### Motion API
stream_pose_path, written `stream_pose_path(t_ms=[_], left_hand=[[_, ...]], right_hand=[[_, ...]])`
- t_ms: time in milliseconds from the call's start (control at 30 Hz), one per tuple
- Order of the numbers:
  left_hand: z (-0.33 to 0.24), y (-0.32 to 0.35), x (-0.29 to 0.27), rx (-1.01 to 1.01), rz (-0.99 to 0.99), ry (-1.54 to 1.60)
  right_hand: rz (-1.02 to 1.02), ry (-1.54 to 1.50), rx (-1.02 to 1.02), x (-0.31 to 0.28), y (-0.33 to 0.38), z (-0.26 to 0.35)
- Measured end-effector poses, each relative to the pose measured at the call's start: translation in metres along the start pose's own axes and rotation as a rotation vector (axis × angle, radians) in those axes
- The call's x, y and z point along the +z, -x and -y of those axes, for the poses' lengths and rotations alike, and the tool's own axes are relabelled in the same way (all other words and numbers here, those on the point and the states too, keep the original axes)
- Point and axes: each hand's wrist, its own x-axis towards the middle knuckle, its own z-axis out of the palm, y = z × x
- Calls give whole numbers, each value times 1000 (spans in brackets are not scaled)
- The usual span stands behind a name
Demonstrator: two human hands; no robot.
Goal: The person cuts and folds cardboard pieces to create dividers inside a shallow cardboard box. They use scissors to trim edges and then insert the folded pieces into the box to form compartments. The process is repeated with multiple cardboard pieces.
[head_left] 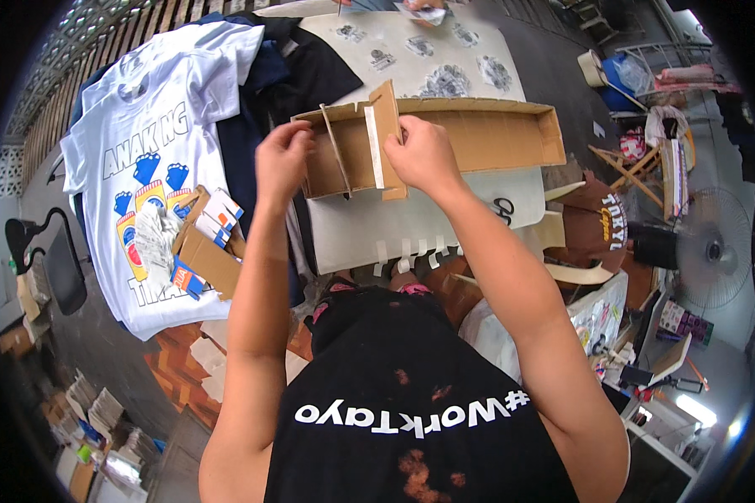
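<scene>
A long, shallow cardboard box [478,134] lies across the table in front of me, its open side up. My right hand [424,153] grips a cardboard divider [386,134] that stands crosswise in the box and sticks up above its walls. A strip of white tape [374,147] runs down the divider's left side. Further left, a second, thinner divider [335,151] spans the box. My left hand [285,163] is at the box's left end, slightly blurred, with thumb and fingers pinched together. Whatever is between those fingertips, if anything, is too small to tell.
A white printed T-shirt [155,109] and dark garments lie left, with cardboard scraps [214,251] on the shirt. White tape strips [407,247] hang from the table's near edge. Another person's hand [424,7] shows at the far edge. A fan [713,247] stands right.
</scene>
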Motion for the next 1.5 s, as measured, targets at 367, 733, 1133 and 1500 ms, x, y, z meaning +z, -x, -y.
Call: stream_pose_path(t_ms=[367,733,1133,1500], left_hand=[[6,8,-21,-120,75,81],[4,11,-11,-69,72,26],[-3,20,-17,85,43,-95],[-21,28,18,-28,128,104]], right_hand=[[29,-10,48,2,-7,4],[105,104,57,6,-15,15],[-245,508,-754,-45,-42,25],[68,237,-692,-14,-50,-9]])
